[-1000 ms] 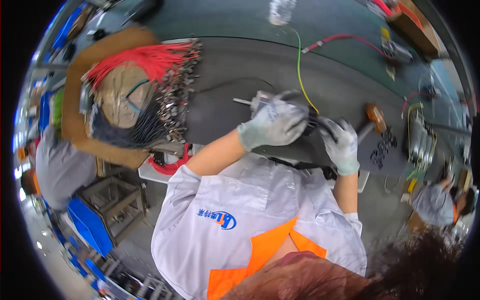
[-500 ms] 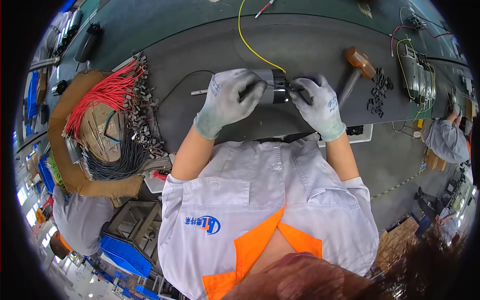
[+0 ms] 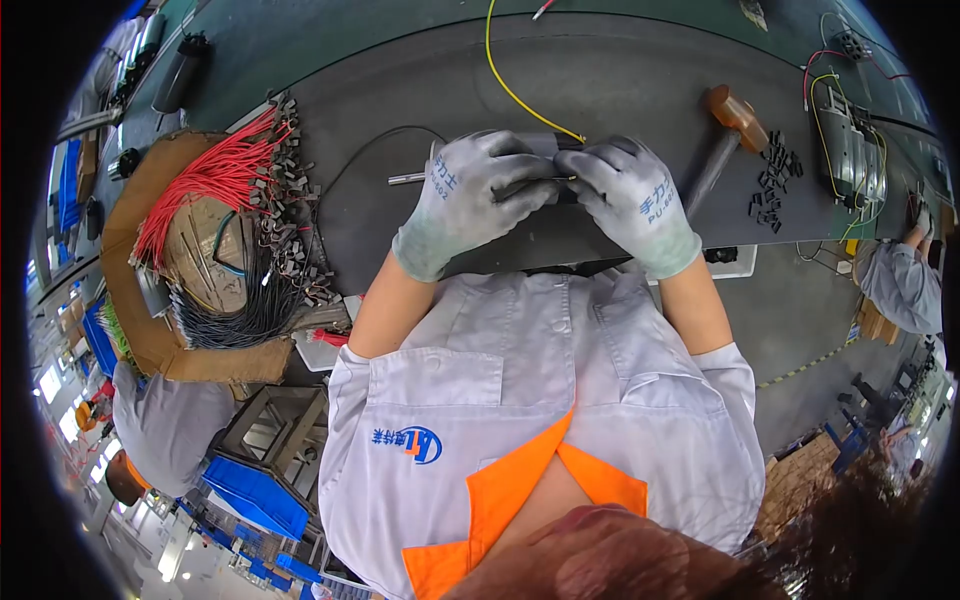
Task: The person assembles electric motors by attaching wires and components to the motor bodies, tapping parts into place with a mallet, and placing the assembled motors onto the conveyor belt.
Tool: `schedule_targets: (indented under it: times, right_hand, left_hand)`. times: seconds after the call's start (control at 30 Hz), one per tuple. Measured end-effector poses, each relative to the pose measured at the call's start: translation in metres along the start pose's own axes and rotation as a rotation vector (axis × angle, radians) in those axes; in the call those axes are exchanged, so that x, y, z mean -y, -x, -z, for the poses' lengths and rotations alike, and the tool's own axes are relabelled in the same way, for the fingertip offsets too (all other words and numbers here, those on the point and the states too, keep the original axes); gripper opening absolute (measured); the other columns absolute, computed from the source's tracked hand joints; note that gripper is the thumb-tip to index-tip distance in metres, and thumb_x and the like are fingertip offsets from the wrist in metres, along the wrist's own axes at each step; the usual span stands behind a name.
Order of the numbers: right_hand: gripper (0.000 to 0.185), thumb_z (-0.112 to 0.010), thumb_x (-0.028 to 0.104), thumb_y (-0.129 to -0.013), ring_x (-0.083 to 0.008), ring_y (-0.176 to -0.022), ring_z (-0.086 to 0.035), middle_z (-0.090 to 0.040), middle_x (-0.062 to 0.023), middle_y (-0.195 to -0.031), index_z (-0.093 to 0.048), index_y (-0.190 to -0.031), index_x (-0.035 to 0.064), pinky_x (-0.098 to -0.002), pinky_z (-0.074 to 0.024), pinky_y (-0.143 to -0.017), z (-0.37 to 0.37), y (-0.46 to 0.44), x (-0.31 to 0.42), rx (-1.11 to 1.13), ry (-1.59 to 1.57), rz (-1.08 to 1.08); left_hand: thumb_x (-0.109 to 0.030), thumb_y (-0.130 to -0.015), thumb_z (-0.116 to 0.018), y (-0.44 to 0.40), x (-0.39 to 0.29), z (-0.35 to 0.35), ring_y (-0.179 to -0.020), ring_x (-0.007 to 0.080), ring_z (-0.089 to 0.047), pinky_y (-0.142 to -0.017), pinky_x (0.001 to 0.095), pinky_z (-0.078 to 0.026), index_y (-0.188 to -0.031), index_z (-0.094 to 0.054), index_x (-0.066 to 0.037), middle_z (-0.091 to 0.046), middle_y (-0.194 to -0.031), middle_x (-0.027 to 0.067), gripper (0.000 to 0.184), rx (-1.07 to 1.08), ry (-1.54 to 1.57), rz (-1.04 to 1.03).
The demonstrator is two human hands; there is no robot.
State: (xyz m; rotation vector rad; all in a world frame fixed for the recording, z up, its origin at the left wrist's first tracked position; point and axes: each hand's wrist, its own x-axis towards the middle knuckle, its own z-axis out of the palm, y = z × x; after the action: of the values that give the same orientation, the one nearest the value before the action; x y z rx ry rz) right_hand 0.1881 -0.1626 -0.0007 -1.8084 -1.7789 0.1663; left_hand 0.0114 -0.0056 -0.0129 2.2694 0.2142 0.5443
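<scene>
My left hand (image 3: 487,185), in a white-grey glove, is closed in a pinch in front of a metal cylinder (image 3: 541,143) with a thin shaft (image 3: 405,179) sticking out to the left. Fingertip to fingertip with it, my right hand (image 3: 628,195), gloved alike, is also closed. A small dark piece with a brassy tip (image 3: 572,178) shows between the fingers; most of it is hidden. The yellow wire (image 3: 515,95) runs down to the right hand's fingertips. A black wire (image 3: 372,147) curves across the mat and passes behind the left hand.
A cardboard tray (image 3: 122,255) holds red wires (image 3: 205,190) and black wires (image 3: 235,320) at left. A mallet (image 3: 735,118) and loose black clips (image 3: 775,180) lie at right. Farther right stand metal motors (image 3: 848,150). Co-workers (image 3: 170,425) are at both sides.
My hands have come together, and the fingers now cover more of the cylinder and the dark piece. The view has shifted slightly, moving the bench things a little.
</scene>
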Motion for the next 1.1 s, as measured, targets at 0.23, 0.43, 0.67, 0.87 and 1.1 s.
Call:
schedule_targets:
  times: [0.23,0.43,0.67,0.87,1.1]
  right_hand:
    - [0.031,-0.079,0.006,-0.075,-0.0325,-0.089,-0.067,-0.07,-0.0091,-0.099,-0.072,-0.105,0.0069,-0.0423,-0.055,-0.079,-0.001,0.008,0.008,-0.053,0.058,0.051]
    - [0.034,-0.084,0.013,-0.073,-0.0344,-0.09,-0.067,-0.069,-0.0115,-0.103,-0.072,-0.104,0.0067,-0.0421,-0.0547,-0.079,-0.017,0.027,-0.008,-0.036,-0.132,-0.19]
    - [0.033,-0.083,0.011,-0.077,-0.0366,-0.095,-0.068,-0.069,-0.0148,-0.106,-0.071,-0.106,0.005,-0.0431,-0.0553,-0.084,0.006,0.046,-0.025,-0.172,-0.256,-0.272]
    - [0.028,-0.074,0.009,-0.086,-0.0378,-0.099,-0.069,-0.07,-0.019,-0.108,-0.071,-0.114,0.0043,-0.0423,-0.0547,-0.092,0.084,0.087,-0.109,-0.491,0.233,-0.648]
    - [0.024,-0.069,0.022,-0.092,-0.042,-0.101,-0.067,-0.071,-0.0221,-0.104,-0.074,-0.112,0.0085,-0.0475,-0.0537,-0.091,0.071,0.152,-0.212,-0.285,0.745,-0.705]
  left_hand:
    - [-0.022,-0.081,-0.077,0.001,0.002,-0.002,-0.087,0.0267,-0.069,-0.075,0.0429,-0.052,-0.094,-0.078,-0.014,-0.072,-0.092,0.0038,0.015,0.011,-0.167,-0.05]
    - [-0.022,-0.082,-0.076,-0.013,-0.014,-0.009,-0.089,0.0258,-0.069,-0.081,0.0458,-0.047,-0.092,-0.077,-0.015,-0.072,-0.093,0.0037,0.013,0.088,0.032,0.149]
    - [-0.018,-0.079,-0.077,-0.015,-0.028,-0.024,-0.092,0.0269,-0.067,-0.085,0.0471,-0.044,-0.091,-0.077,-0.016,-0.07,-0.095,0.0055,0.012,0.074,-0.2,-0.059]
    - [-0.018,-0.075,-0.079,-0.002,-0.026,-0.029,-0.101,0.0294,-0.064,-0.087,0.0485,-0.043,-0.091,-0.077,-0.016,-0.067,-0.102,0.0052,0.016,0.072,-0.268,-0.067]
    - [-0.021,-0.078,-0.078,-0.009,-0.038,-0.028,-0.11,0.0358,-0.062,-0.094,0.052,-0.044,-0.101,-0.075,-0.014,-0.067,-0.112,0.0105,0.024,0.304,-0.282,0.234]
